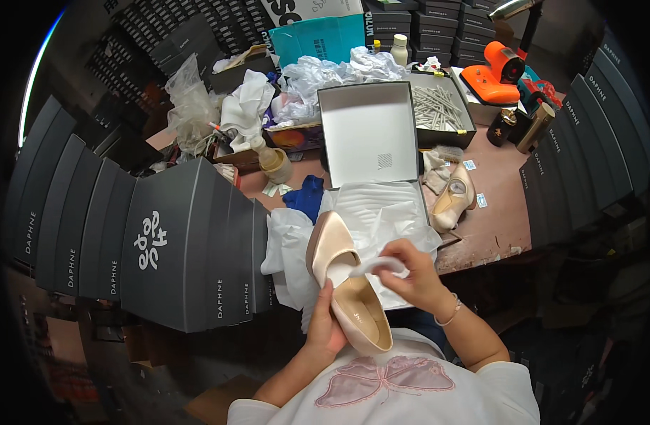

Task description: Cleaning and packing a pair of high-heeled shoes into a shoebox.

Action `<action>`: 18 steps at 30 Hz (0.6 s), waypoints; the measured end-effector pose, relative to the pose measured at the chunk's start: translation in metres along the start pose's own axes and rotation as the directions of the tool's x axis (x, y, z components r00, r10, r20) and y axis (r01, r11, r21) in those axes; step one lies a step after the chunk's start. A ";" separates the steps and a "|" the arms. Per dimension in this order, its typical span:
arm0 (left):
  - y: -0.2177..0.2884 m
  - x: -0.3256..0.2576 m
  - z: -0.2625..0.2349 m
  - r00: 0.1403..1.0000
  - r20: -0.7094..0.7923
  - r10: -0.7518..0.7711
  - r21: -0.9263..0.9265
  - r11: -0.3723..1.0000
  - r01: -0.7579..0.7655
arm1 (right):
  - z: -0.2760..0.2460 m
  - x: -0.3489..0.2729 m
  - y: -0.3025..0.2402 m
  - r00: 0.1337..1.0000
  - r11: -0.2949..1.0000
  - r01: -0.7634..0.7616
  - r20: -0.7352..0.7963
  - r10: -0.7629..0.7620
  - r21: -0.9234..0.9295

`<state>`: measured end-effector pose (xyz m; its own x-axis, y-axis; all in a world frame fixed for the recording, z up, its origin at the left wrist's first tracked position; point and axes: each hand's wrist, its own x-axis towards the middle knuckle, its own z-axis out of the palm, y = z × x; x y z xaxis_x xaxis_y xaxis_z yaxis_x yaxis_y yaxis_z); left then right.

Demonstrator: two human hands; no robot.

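Observation:
A beige pointed-toe pump [332,237] is tilted in front of my body, its toe up and away from me. My left hand [326,327] is closed around its side, with the thumb near the opening. White stuffing [341,268] shows inside the toe. My right hand [414,280] pinches a curved white strip [378,264], soft paper or padding by its look; its end reaches the shoe's opening. Behind the pump stands an open shoebox [367,134], lid raised, with white tissue paper [374,209] spread over it. The matching pump [454,198] lies on the table to the right.
Dark shoeboxes [166,244] stand stacked on the left, and more boxes [587,142] on the right. Behind are a box of pale sticks [438,106], an orange device [491,78], crumpled white paper [318,81], a jar [274,164] and a blue cloth [307,197].

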<state>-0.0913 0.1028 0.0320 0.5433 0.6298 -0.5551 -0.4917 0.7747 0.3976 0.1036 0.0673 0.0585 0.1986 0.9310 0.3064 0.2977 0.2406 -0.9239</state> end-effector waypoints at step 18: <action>0.029 -0.008 -0.017 0.914 0.311 0.262 0.652 0.641 -0.405 | 0.044 0.056 -0.026 0.999 0.918 0.029 0.023 -0.042 0.395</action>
<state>-0.1213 0.1192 0.0350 0.5793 0.7959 -0.1760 -0.0918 0.2783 0.9561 0.0659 0.1255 0.0902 0.1639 0.9262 0.3395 -0.0894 0.3567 -0.9299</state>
